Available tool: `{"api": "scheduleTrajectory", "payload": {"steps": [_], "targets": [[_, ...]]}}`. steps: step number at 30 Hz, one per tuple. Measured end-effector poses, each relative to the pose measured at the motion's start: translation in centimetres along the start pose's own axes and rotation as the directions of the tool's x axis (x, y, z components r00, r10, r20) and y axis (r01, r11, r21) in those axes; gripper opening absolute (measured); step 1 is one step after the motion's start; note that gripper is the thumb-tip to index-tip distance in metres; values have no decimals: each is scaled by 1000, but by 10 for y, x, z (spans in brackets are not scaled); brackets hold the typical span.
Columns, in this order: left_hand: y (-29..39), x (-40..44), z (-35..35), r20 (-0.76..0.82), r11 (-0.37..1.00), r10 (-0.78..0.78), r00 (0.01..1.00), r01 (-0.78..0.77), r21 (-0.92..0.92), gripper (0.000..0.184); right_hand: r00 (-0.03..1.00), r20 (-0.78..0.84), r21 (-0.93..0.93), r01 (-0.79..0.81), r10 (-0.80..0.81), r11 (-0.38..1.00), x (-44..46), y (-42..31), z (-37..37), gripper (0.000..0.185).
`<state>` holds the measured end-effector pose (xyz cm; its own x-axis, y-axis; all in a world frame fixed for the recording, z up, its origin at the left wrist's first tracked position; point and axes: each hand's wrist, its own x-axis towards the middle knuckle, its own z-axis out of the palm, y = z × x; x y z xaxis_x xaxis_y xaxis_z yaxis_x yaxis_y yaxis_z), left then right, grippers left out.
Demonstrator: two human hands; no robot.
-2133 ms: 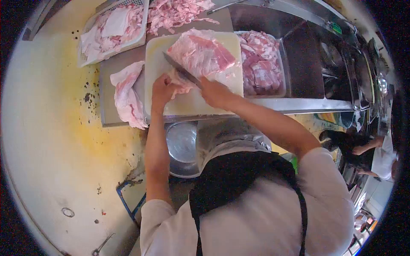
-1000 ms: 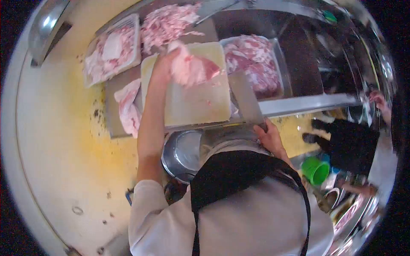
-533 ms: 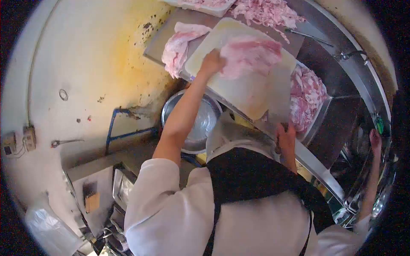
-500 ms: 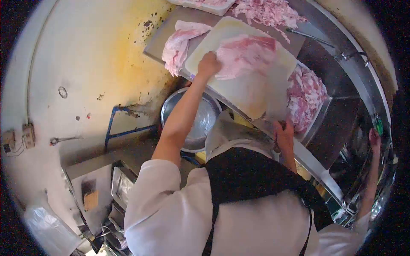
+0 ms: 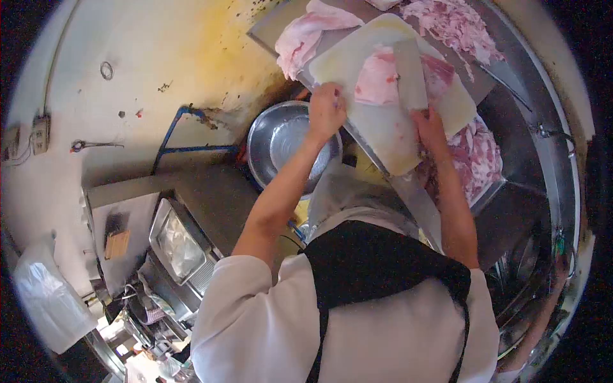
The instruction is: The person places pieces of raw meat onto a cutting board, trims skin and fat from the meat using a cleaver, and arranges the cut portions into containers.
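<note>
Head cam: steel bowl (image 5: 274, 148) left of & below L fingers. L hand (image 5: 327, 115) now off meat slab (image 5: 375, 82), just beside it at board (image 5: 383, 131) edge; fingers curled, can't tell if pinching. Bare board betw. hands, below slab. Knife (image 5: 410, 73) has swung up across slab, R hand (image 5: 431, 131) fingers clamped round handle; piled meat (image 5: 477, 159) close R, little room.

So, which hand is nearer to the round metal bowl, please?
Left: the left hand is close to the metal bowl, by its rim, while the right hand is farther off, across the cutting board, holding the knife.
</note>
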<state>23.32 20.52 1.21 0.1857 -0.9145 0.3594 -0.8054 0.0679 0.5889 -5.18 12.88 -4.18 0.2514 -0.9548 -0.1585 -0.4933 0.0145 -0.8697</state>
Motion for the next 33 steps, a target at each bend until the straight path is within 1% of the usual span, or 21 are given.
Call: {"api": "scheduleTrajectory", "payload": {"steps": [1, 2, 4, 5, 7, 8, 10, 11, 13, 15, 16, 17, 19, 22, 25, 27, 28, 29, 31, 32, 33], "targets": [[4, 1, -6, -43, 996, -91, 995, 92, 12, 19, 999, 24, 72, -32, 30, 997, -26, -7, 2, 43], [10, 8, -7, -20, 991, -131, 991, 130, -11, 18, 997, 47, 143, -67, 61, 987, -52, -17, 4, 43], [24, 27, -2, 29, 977, -201, 979, 203, -65, 18, 965, 169, 269, -242, 202, 932, -119, -30, 2, 41], [30, 38, 7, 65, 988, -154, 986, 154, -2, 19, 918, 273, 276, -362, 288, 890, -137, -15, 2, 40], [40, 59, 31, 155, 991, -72, 985, 53, 123, 24, 867, 342, 228, -450, 362, 863, -156, -31, -26, 37], [49, 68, 41, 244, 977, -103, 964, 53, 206, 27, 840, 371, 210, -491, 396, 846, -160, -38, -37, 35], [66, 88, 58, 402, 934, -168, 900, 16, 356, 33, 909, 215, 223, -401, 357, 888, -154, -39, -41, 34], [67, 91, 64, 407, 930, -171, 897, 10, 368, 34, 933, 133, 220, -358, 335, 907, -150, -40, -44, 33], [60, 93, 81, 416, 920, -173, 893, -5, 392, 36, 943, 106, 346, -332, 315, 878, -119, -50, -42, 36], [29, 102, 93, 433, 937, -86, 897, -75, 341, 36, 966, 22, 246, -254, 257, 935, -78, -49, -31, 33], [19, 103, 93, 442, 943, -45, 896, -109, 315, 35, 988, -30, 229, -144, 154, 963, -50, -40, -20, 36], [16, 103, 89, 453, 962, 20, 891, -140, 234, 34, 996, -77, 205, -32, 49, 978, -26, -34, -11, 38], [10, 105, 80, 448, 978, 144, 882, -196, 72, 32, 993, 4, 161, -116, 117, 980, -2, -69, -18, 40], [5, 103, 82, 452, 989, 146, 880, -128, -70, 28, 985, 113, 228, -152, 129, 962, 29, -49, -5, 41], [3, 100, 75, 449, 975, 198, 871, -129, -180, 24, 995, -13, 134, -92, 95, 987, -13, -13, 21, 40], [-7, 99, 78, 425, 874, 170, 889, 63, -481, 24, 954, 222, 324, -267, 201, 908, -87, -28, 10, 46], [-11, 98, 78, 415, 775, 150, 897, 154, -613, 24, 911, 327, 308, -355, 252, 883, -109, -42, -10, 45], [-10, 100, 69, 481, 810, 45, 875, 250, -530, 24, 852, 431, 284, -441, 298, 851, -120, -56, -28, 44], [-7, 103, 46, 594, 838, -171, 786, 433, -331, 24, 872, 371, 311, -440, 319, 843, -113, -67, -35, 40], [-12, 102, 45, 584, 874, -135, 800, 374, -311, 24, 882, 333, 324, -438, 332, 839, -107, -68, -36, 39], [-22, 104, 50, 571, 904, -94, 815, 310, -293, 25, 926, 254, 283, -349, 281, 893, -88, -56, -29, 38]]}}
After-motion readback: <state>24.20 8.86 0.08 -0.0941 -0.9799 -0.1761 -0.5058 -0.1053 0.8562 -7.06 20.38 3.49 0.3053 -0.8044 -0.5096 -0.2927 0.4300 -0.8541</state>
